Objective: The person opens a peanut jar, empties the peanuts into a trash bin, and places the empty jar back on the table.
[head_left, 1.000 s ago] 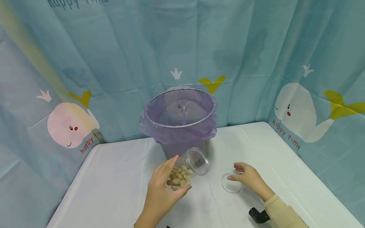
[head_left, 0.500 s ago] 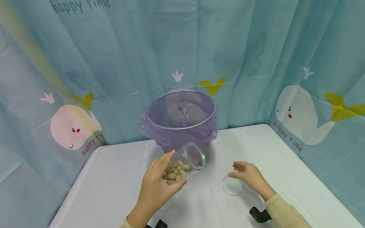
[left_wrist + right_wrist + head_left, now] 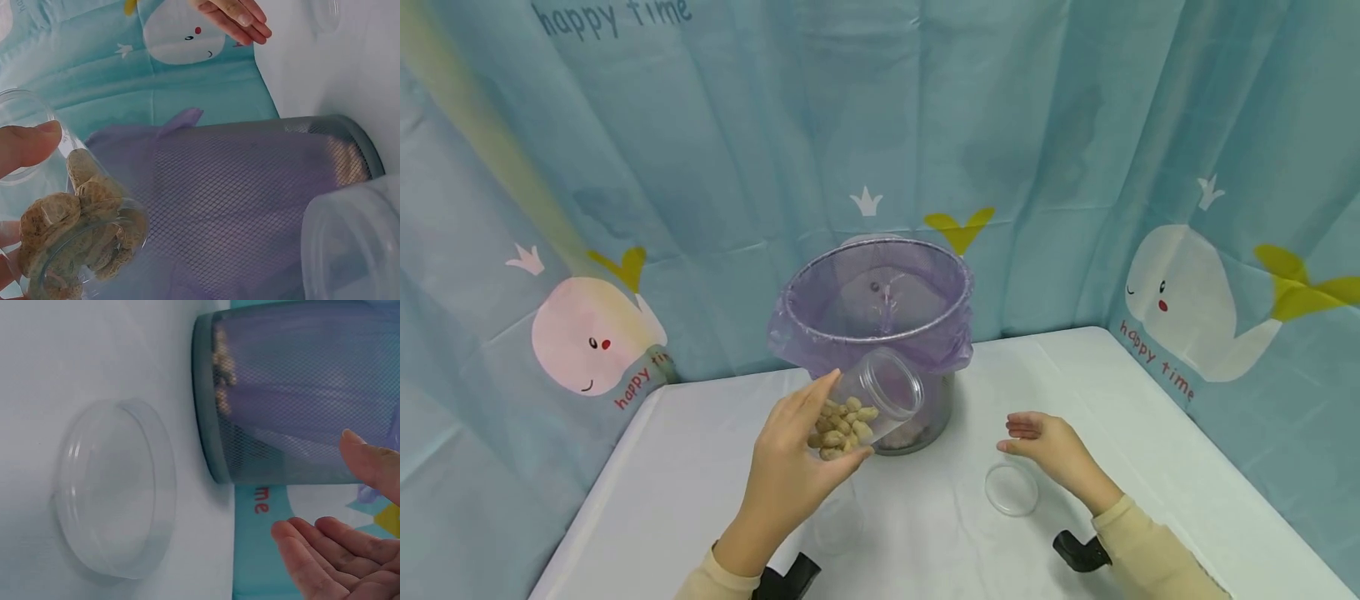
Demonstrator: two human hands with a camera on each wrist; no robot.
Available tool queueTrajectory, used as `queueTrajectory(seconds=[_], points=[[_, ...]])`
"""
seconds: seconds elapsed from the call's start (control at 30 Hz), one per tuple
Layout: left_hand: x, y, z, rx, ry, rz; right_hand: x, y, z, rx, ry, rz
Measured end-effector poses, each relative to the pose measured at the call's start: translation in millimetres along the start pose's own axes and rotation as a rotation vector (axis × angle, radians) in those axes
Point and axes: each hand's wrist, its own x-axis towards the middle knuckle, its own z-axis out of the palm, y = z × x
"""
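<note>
My left hand grips a clear plastic jar without a lid, tilted with its mouth toward the upper right. Peanuts in their shells lie in its lower end; the left wrist view shows the peanuts close up. Behind the jar stands a mesh wastebasket with a purple bag folded over its rim. To the right, my right hand hovers over the table with fingers extended, holding nothing. A clear round lid lies just below it, apart from the fingers.
Another clear round piece rests on the white table below the left hand; its kind is unclear. Tan lumps show through the basket's mesh near its base. Black wrist mounts sit under both forearms. A blue curtain surrounds the table.
My left hand has moved left and up with the jar of peanuts, uncovering the wastebasket's base. The right hand has risen slightly away from the lid.
</note>
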Motion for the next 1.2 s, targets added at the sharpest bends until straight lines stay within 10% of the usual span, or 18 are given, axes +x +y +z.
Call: queueTrajectory(seconds=[1.2], points=[[54.7,-23.5,-27.8,0.008,0.027,-0.017,14.4,-45.7,-33.8,-0.077,0.016,-0.083]])
